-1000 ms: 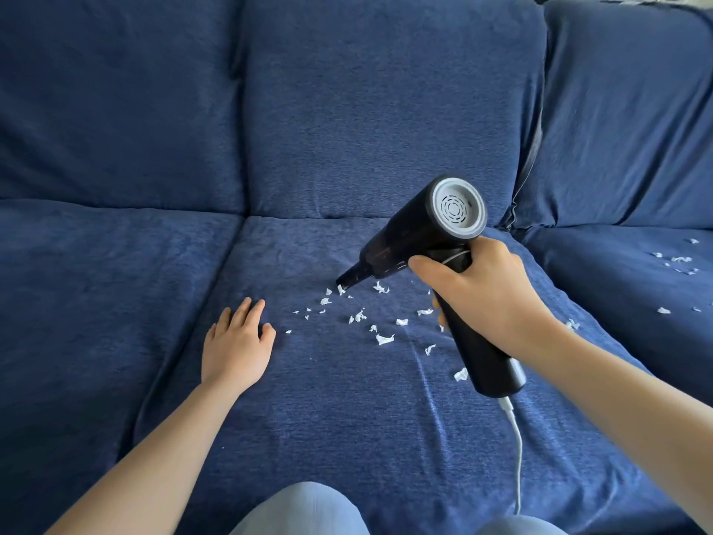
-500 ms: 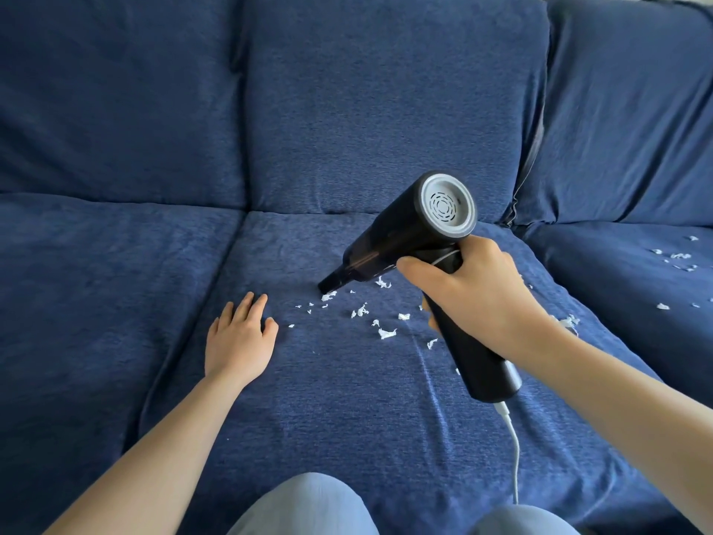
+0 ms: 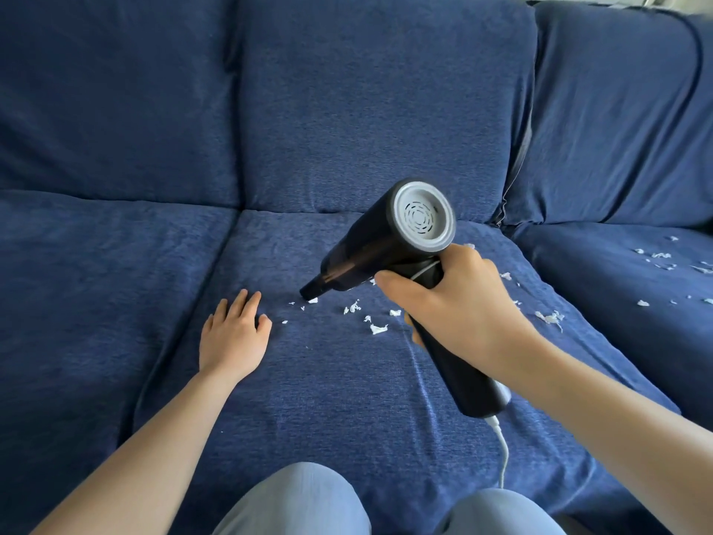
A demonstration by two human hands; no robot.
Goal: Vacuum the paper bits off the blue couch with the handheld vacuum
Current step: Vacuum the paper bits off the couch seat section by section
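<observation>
My right hand (image 3: 459, 303) grips the handle of the black handheld vacuum (image 3: 380, 241), whose grey vented rear faces me. Its narrow nozzle (image 3: 310, 290) points down-left and touches the middle seat cushion of the blue couch (image 3: 316, 380), right over a white paper bit. Several small white paper bits (image 3: 376, 322) lie scattered on the cushion between the nozzle and my right hand. My left hand (image 3: 233, 334) rests flat on the cushion, fingers straight, just left of the nozzle.
More paper bits (image 3: 549, 317) lie right of my wrist, and several others (image 3: 663, 260) on the right seat cushion. A white cord (image 3: 501, 446) hangs from the vacuum's handle base. My knees in light blue trousers (image 3: 297, 500) are at the bottom edge.
The vacuum nozzle has swept left across the cushion toward my left hand. Fewer paper bits lie near the nozzle than before. My left hand has stayed flat in place.
</observation>
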